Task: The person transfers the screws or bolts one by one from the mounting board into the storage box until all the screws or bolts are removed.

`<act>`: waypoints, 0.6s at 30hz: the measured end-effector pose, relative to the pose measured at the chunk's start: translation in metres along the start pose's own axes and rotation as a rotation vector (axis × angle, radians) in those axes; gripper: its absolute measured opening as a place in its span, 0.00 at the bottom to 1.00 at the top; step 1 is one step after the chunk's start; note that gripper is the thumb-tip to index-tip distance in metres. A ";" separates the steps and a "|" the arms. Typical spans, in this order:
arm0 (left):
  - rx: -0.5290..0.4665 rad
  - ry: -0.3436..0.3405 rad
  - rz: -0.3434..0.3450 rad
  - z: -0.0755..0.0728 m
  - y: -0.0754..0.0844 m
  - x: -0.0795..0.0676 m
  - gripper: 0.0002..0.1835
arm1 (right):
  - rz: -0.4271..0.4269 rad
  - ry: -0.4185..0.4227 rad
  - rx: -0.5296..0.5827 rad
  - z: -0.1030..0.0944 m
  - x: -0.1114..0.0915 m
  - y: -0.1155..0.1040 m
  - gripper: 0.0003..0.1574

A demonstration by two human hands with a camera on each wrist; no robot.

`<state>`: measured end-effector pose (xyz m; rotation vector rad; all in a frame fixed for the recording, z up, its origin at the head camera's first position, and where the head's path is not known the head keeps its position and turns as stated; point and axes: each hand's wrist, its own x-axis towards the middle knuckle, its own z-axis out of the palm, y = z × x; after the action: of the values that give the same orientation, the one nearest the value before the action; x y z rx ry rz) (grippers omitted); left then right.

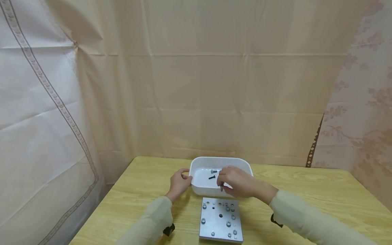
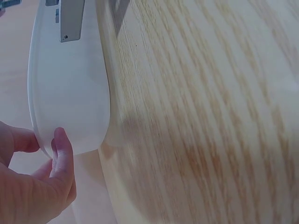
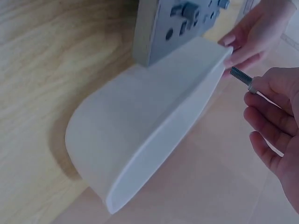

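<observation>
My left hand (image 1: pixel 179 183) pinches the left end of a white plastic tub (image 1: pixel 202 191), thumb and fingers on either side of the rim in the left wrist view. Above the tub's front edge, my right hand (image 1: pixel 235 180) holds a bolt (image 3: pixel 241 75) between thumb and fingertips, its threaded end sticking out. Inside the tub lie a silver bolt (image 1: pixel 213 172) and a black screw (image 1: pixel 212 177); my right hand covers part of the tub's inside. In front of the tub is a silver metal plate (image 1: pixel 211 214) with holes and several bolts standing in it.
The wooden table (image 1: pixel 153 177) has free room left and right of the tub. A beige cloth (image 1: pixel 196 85) hangs behind it, with a white cloth (image 1: pixel 36 119) at the left and a flowered one (image 1: pixel 361 112) at the right.
</observation>
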<state>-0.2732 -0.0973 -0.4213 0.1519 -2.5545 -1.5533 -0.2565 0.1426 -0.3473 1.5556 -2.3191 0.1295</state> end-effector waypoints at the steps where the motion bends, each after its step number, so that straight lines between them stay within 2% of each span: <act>1: -0.001 0.002 -0.001 0.000 0.000 0.000 0.18 | -0.002 0.007 0.003 0.000 0.001 0.002 0.08; 6: 0.002 0.004 0.003 -0.002 0.001 -0.001 0.18 | 0.013 0.014 -0.007 -0.001 0.005 0.015 0.08; 12: 0.001 0.009 0.006 -0.002 0.001 0.000 0.18 | 0.076 -0.028 -0.030 -0.002 0.009 0.031 0.08; 18: 0.019 0.010 0.011 0.000 0.000 -0.001 0.18 | 0.125 -0.073 0.017 -0.001 0.015 0.041 0.06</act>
<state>-0.2725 -0.0977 -0.4215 0.1469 -2.5588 -1.5201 -0.2992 0.1460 -0.3371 1.4453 -2.4788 0.1255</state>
